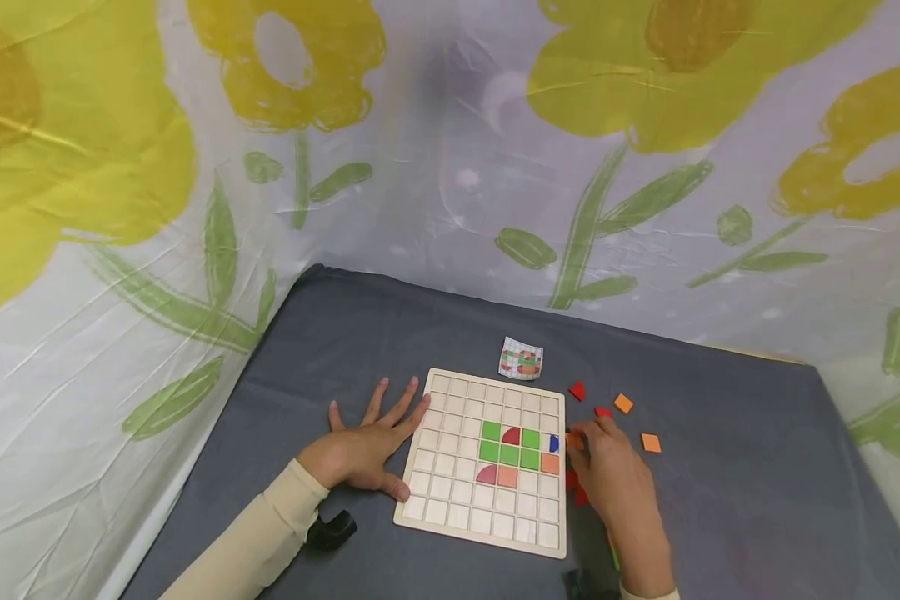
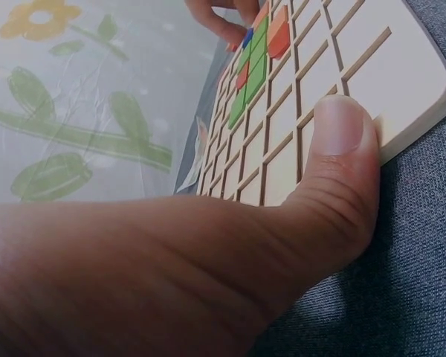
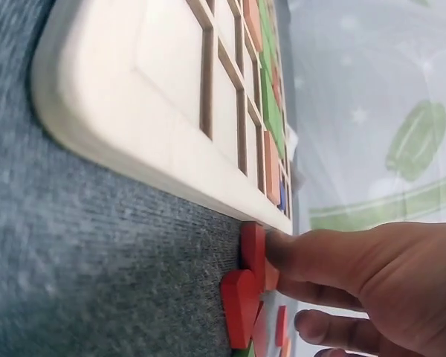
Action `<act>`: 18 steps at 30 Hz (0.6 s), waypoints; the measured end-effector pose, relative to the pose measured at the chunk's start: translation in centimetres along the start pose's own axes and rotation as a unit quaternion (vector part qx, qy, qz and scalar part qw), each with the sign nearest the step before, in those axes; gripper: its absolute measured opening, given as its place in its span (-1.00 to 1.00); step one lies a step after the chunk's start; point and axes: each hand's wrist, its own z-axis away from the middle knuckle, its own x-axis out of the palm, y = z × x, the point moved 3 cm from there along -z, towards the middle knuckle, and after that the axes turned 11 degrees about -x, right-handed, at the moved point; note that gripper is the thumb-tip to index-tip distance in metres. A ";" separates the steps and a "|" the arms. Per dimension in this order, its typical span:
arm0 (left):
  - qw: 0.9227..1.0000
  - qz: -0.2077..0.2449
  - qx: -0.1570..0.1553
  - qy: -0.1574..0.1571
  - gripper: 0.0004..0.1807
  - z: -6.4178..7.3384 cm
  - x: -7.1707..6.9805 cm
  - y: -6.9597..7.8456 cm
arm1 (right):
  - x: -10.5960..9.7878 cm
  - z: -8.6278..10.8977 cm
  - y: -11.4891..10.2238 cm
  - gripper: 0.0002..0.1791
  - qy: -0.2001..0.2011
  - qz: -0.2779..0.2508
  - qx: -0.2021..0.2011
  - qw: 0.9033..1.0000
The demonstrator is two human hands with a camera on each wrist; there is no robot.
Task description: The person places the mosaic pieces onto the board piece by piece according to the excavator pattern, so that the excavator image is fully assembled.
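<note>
A wooden grid board [image 1: 487, 522] lies on the table. In its cells sit green squares [image 1: 509, 454], dark red quarter-circles [image 1: 487, 474], orange squares [image 1: 550, 463] and a blue piece [image 1: 554, 443]. My left hand [image 1: 367, 454] lies with fingers spread along the board's left side; its thumb [image 2: 342, 141] rests on the rim in the left wrist view. At the right edge, my right hand [image 1: 618, 471] pinches an orange tile [image 1: 572, 440], partly hidden by the fingers. Red pieces [image 3: 240, 305] lie just beside the thumb in the right wrist view.
A small printed pattern card [image 1: 521, 358] lies behind the board. Loose orange squares [image 1: 651, 442] and red pieces [image 1: 577, 390] are scattered to the right. Black straps [image 1: 332, 531] show near the wrists. A flower-printed curtain [image 1: 450, 167] rises behind the dark grey table [image 1: 750, 483].
</note>
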 end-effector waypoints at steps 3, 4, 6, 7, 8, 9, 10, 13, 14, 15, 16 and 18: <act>1.000 0.001 -0.005 -0.002 0.52 0.2 -0.2 0.1 | -0.1 0.0 0.0 -0.65 0.008 0.003 -0.005 1.000; 1.000 0.003 -0.006 -0.001 0.52 0.2 -0.2 0.1 | -0.1 0.0 0.0 -0.66 0.011 0.005 -0.005 1.000; 1.000 0.004 -0.006 0.002 0.52 0.1 -0.3 0.1 | -0.2 0.0 0.0 -0.69 0.015 0.005 -0.004 1.000; 1.000 0.004 -0.007 0.003 0.51 0.1 -0.4 0.2 | -0.2 0.0 0.0 -0.70 0.015 0.005 -0.002 1.000; 1.000 0.003 -0.011 0.001 0.50 0.3 -0.7 0.4 | -0.2 0.0 0.1 -0.71 0.014 0.003 0.000 1.000; 1.000 0.000 -0.012 0.002 0.49 0.3 -0.7 0.5 | -0.2 0.0 0.1 -0.71 0.011 0.002 0.004 1.000; 1.000 -0.005 -0.014 0.001 0.48 0.4 -0.9 0.6 | -0.1 0.1 0.1 -0.69 0.007 -0.002 0.008 1.000; 1.000 -0.013 -0.013 0.001 0.46 0.4 -0.9 0.6 | 0.0 0.3 0.2 -0.64 -0.002 -0.010 0.017 1.000; 1.000 -0.015 -0.013 0.000 0.46 0.4 -0.8 0.6 | 0.1 0.4 0.2 -0.62 -0.004 -0.014 0.019 1.000; 1.000 -0.017 -0.013 0.000 0.46 0.4 -0.8 0.6 | 0.1 0.4 0.1 -0.60 -0.004 -0.015 0.019 1.000; 1.000 -0.017 -0.014 -0.001 0.46 0.4 -0.7 0.6 | 0.1 0.5 0.1 -0.59 -0.002 -0.017 0.018 1.000; 1.000 -0.016 -0.015 -0.002 0.47 0.4 -0.6 0.6 | 0.1 0.7 -0.3 -0.58 0.008 -0.015 0.009 1.000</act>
